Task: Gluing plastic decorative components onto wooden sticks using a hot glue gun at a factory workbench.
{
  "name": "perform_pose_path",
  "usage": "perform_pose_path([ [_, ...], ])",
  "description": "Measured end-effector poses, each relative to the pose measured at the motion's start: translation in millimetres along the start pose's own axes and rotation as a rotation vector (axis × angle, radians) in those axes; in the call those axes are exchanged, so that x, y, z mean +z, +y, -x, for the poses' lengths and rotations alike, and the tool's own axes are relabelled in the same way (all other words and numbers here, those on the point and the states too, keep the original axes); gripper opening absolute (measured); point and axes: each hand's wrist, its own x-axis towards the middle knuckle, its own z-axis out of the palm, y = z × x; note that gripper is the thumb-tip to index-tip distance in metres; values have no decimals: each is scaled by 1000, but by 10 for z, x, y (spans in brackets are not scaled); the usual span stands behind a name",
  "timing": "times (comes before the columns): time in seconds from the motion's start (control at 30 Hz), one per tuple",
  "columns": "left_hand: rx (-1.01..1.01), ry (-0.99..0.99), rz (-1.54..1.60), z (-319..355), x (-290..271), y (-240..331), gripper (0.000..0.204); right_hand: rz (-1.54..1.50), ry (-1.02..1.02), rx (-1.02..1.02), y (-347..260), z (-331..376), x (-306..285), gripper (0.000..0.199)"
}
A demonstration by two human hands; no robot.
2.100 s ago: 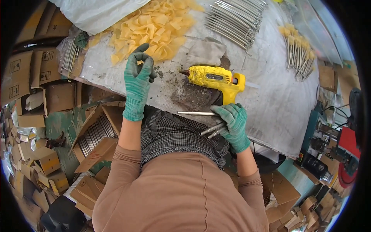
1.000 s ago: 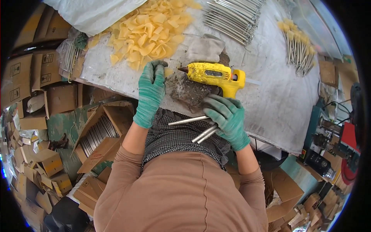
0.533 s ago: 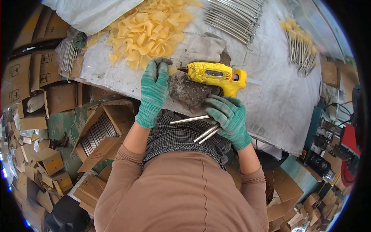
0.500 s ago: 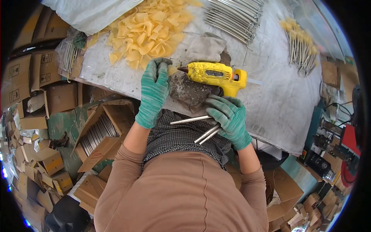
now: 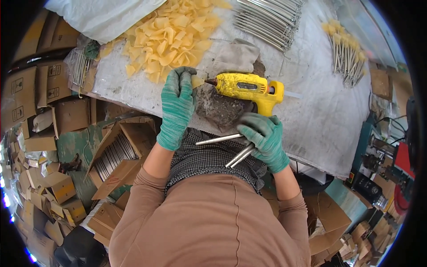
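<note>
Three metal rods (image 5: 218,139) (head view) sit in the right hand (image 5: 264,139), fingers curled around them, on the near side of the yellow glue gun (image 5: 229,84), presumably bundled to spare the left hand (image 5: 176,98). That hand's fingers, left of the gun, pinch a yellow flake (image 5: 197,81), seemingly angled toward the nozzle (image 5: 210,82). The rods' far ends are hidden; flake-nozzle contact is unclear.

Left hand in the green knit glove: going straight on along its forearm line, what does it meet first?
Likely the loose heap of thin translucent yellow pieces, just beyond the green-gloved left hand; depth there is hard to judge.
</note>
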Motion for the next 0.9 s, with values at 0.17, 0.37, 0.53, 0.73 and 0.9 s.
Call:
perform_pose_path([
  [0.17, 82, 8, -86, 28, -19, 43, 16, 152, 76, 230, -163, -69, -67, 32],
  [0.37, 525, 6, -629, 24, -43, 4, 14, 179, 94, 393, -205, -152, -14, 34],
  [0.53, 407, 30, -389, 48, 1, 0, 13, 193, 58, 369, -240, -178, -35, 34],
  [0.73, 469, -27, -429, 136, 94, -38, 12, 158, 23, 358, -302, -171, -53, 35],
  [0.9, 539, -64, -439, 139, 176, -48, 12, 52, 51, 443, -308, -72, 16, 32],
])
